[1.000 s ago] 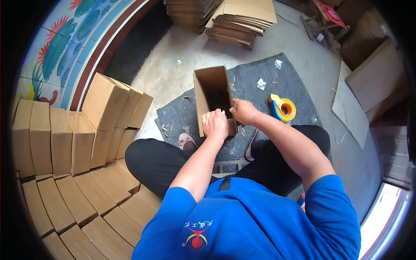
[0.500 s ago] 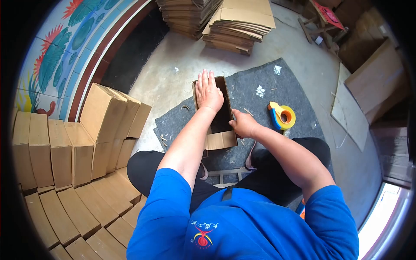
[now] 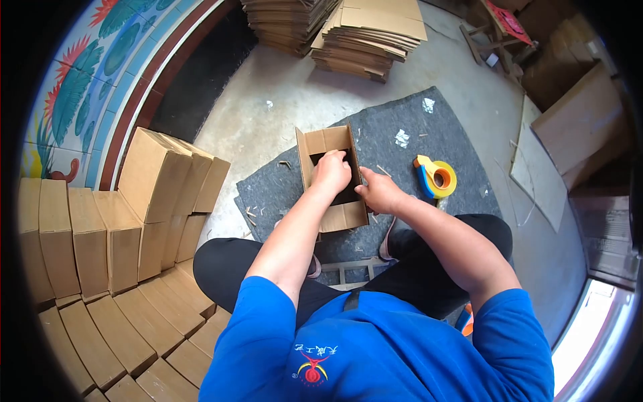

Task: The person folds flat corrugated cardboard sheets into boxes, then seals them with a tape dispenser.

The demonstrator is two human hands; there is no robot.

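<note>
An open cardboard box (image 3: 326,139) stands on the dark mat between my knees. Its far and near flaps lean inward over the opening, and a side flap stands up on the left. My left hand (image 3: 332,174) is at the opening with its fingers curled beside the far flap's inner edge; whether they pinch anything is hidden. Along the right wall, my right hand (image 3: 382,193) grips the box's edge, thumb near the rim. A yellow and blue tape dispenser (image 3: 441,179) lies on the mat to the right of the box.
Closed cardboard boxes (image 3: 120,231) are piled at my left. Stacks of flat cardboard (image 3: 375,27) stand ahead. The grey mat (image 3: 429,134) carries paper scraps. Boards (image 3: 579,127) lean at the right, and a small wooden stand (image 3: 499,33) sits at the far right.
My left hand has come down and nearer from the far end of the box, going from flat to curled fingers. The far flap now shows folded inward. My right hand stays on the wall.
</note>
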